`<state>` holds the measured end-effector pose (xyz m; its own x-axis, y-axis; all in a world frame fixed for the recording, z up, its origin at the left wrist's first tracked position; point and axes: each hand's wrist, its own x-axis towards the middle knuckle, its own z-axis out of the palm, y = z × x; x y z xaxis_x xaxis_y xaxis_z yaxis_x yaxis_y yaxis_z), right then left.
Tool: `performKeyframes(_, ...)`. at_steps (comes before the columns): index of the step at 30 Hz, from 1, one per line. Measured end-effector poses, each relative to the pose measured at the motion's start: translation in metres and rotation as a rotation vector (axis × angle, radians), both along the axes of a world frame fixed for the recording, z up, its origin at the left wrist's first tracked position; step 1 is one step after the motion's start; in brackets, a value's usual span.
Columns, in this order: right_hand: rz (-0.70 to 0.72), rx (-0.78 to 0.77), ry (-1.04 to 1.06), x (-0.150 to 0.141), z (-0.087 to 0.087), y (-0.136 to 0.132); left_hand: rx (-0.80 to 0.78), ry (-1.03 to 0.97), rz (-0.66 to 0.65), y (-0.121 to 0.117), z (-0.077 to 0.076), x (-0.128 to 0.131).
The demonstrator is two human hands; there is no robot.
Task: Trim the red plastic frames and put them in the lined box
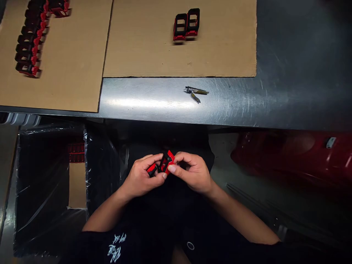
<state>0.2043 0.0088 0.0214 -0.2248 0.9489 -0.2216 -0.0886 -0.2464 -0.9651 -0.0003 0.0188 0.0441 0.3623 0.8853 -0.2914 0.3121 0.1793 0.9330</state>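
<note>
Above my lap, in front of the table edge, both hands hold one small red and black plastic frame [166,163]. My left hand [144,172] grips its black side between thumb and fingers, and a red and black end [151,169] shows inside that hand. My right hand [194,171] pinches the red edge with thumb and forefinger. The fingers cover part of the piece. A pair of small nippers [195,92] with their handles spread lies on the metal table beyond my hands.
Two similar frames [186,25] stand side by side on a cardboard sheet [137,44]. A row of them [31,40] stands on the left cardboard [74,73]. Below left is a plastic-lined box [49,176] with red parts [76,153]. A red plastic-looking object [288,157] is at right, under the metal table [297,80].
</note>
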Motion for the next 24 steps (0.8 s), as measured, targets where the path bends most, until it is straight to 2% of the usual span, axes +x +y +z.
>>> performKeyframes(3, -0.124, -0.062, 0.065, -0.002, -0.004, 0.002, 0.102, 0.048, -0.018, 0.000, -0.002, -0.002)
performKeyframes(5, -0.142, -0.120, 0.129, 0.001, -0.006, 0.003, 0.179, 0.081, -0.035, 0.000, -0.004, -0.005)
performKeyframes(10, 0.062, -0.126, 0.195, 0.007, 0.005, 0.001, 0.361, 0.079, -0.124, 0.001, -0.009, -0.011)
performKeyframes(13, 0.105, -0.137, 0.195, 0.004, 0.014, 0.000, 0.420, 0.073, -0.164, 0.003, -0.009, -0.013)
performKeyframes(17, 0.086, -0.106, 0.159, -0.001, 0.016, 0.000, 0.407, 0.098, -0.157, 0.007, -0.007, -0.017)
performKeyframes(20, 0.074, 0.019, 0.096, -0.002, 0.014, -0.001, 0.343, 0.129, -0.082, 0.007, -0.008, -0.019)
performKeyframes(24, 0.045, 0.226, 0.033, -0.003, 0.008, -0.003, 0.229, 0.027, -0.013, 0.002, -0.011, -0.017)
